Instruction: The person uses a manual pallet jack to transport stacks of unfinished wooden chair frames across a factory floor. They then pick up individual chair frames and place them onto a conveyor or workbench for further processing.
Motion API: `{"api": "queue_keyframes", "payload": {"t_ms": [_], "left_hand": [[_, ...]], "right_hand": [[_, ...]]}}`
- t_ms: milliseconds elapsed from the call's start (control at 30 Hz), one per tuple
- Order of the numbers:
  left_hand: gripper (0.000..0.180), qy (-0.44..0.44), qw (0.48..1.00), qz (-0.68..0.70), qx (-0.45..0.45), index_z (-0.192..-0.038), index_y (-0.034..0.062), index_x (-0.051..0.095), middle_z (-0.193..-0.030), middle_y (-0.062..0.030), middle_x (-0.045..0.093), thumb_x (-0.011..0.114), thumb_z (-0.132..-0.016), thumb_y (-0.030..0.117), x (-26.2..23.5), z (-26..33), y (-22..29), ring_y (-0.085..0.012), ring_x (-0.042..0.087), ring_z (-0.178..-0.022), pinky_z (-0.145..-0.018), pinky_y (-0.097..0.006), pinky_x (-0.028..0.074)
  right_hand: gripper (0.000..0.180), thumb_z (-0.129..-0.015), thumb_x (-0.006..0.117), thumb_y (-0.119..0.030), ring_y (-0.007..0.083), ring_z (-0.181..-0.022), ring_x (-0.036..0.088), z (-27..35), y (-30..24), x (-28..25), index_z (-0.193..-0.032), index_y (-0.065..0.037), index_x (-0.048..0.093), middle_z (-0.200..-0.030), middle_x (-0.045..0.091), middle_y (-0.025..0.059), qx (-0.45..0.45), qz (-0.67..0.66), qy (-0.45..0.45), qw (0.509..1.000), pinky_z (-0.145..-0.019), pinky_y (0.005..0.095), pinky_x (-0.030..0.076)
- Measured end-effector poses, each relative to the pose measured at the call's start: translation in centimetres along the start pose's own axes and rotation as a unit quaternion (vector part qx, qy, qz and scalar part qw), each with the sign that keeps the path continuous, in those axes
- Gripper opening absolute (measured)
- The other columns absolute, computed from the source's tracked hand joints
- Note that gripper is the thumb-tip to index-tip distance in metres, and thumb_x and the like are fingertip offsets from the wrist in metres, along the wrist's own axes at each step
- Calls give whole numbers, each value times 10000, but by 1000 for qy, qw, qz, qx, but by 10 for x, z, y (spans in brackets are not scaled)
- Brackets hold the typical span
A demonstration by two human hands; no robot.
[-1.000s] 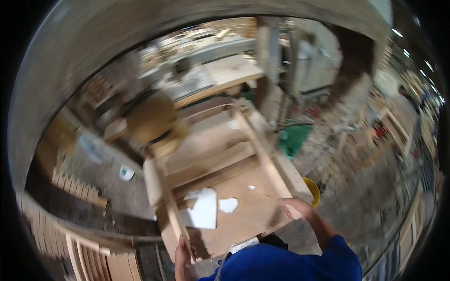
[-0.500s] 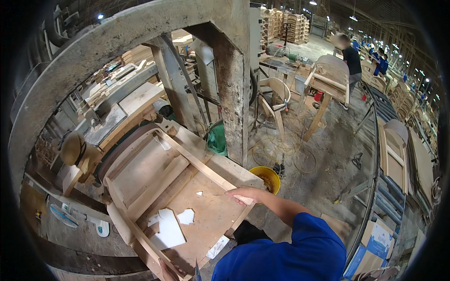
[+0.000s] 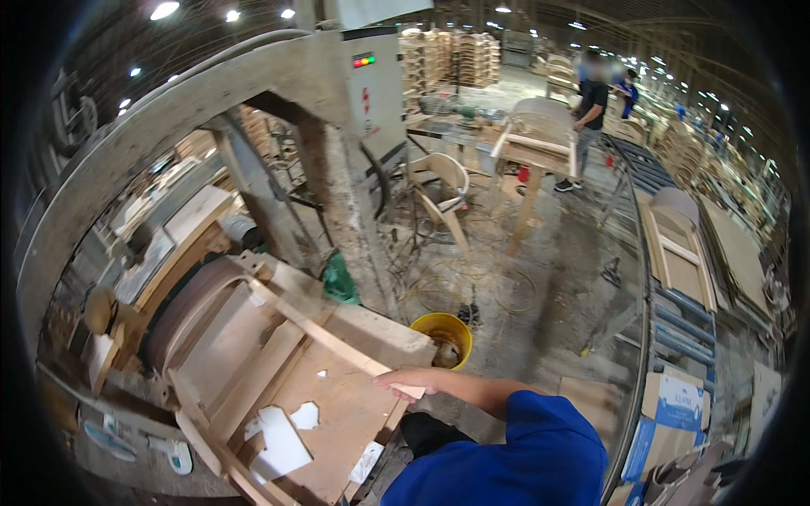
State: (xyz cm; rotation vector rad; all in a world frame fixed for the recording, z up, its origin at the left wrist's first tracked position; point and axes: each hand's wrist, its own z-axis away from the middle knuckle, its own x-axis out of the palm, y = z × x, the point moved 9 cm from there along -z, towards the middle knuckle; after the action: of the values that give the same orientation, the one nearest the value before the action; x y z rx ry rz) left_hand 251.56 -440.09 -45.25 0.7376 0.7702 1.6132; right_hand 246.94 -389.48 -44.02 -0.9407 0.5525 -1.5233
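Observation:
My right hand is wrapped round the near end of a long wooden rail. That rail belongs to a wooden chair frame with a curved back, which lies on a wooden work surface. At its far left end the curved back sits against a dark rounded form. My left hand is out of view beyond the lower edge. White broken sheet pieces lie on the work surface between the frame's rails.
A heavy machine arm arches over the left side. Beyond the work surface stands a yellow bucket, with loose hoses on the floor. Another chair frame stands farther off, near a person in dark clothes. A roller conveyor runs along the right.
My view has tilted up and swung right, so the scene sits farther left. My left hand has dropped out of view; the right keeps its hold on the rail.

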Motion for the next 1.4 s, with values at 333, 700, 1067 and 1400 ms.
{"api": "queue_keyframes", "payload": {"t_ms": [333,700,1067,1400], "left_hand": [[570,-40,997,65,-31,-1165,32,674,-864,-100,683,584,-1008,573,-18,0,-1,-294,644,-713,-650,-446,550],[573,-31,974,-211,79,-1150,20,685,-874,-120,698,588,-1009,567,52,-48,50,-305,658,-722,-663,-457,552],[577,45,873,-448,185,-1136,7,696,-884,-141,713,593,-1010,561,38,-22,72,-315,672,-732,-677,-468,555],[525,112,852,-469,203,-1145,-11,709,-981,-197,739,620,-1020,491,115,37,92,-311,715,-874,-756,-471,566]], "right_hand": [[534,-900,736,-612,97,-462,534,41,4,27,-904,-109,557,-653,523,-17,0,6,4,1000,-390,275,435],[517,-940,711,-566,85,-485,529,91,24,26,-1095,-83,611,-688,530,-10,11,13,5,1000,-407,261,440],[403,-870,758,-413,214,-779,679,141,175,-34,-1077,-82,659,-928,701,111,91,172,-26,981,-677,388,547],[447,-872,662,-327,437,-1041,696,133,154,-59,-1259,-103,654,-1117,739,212,98,348,326,873,-921,526,554]]}}
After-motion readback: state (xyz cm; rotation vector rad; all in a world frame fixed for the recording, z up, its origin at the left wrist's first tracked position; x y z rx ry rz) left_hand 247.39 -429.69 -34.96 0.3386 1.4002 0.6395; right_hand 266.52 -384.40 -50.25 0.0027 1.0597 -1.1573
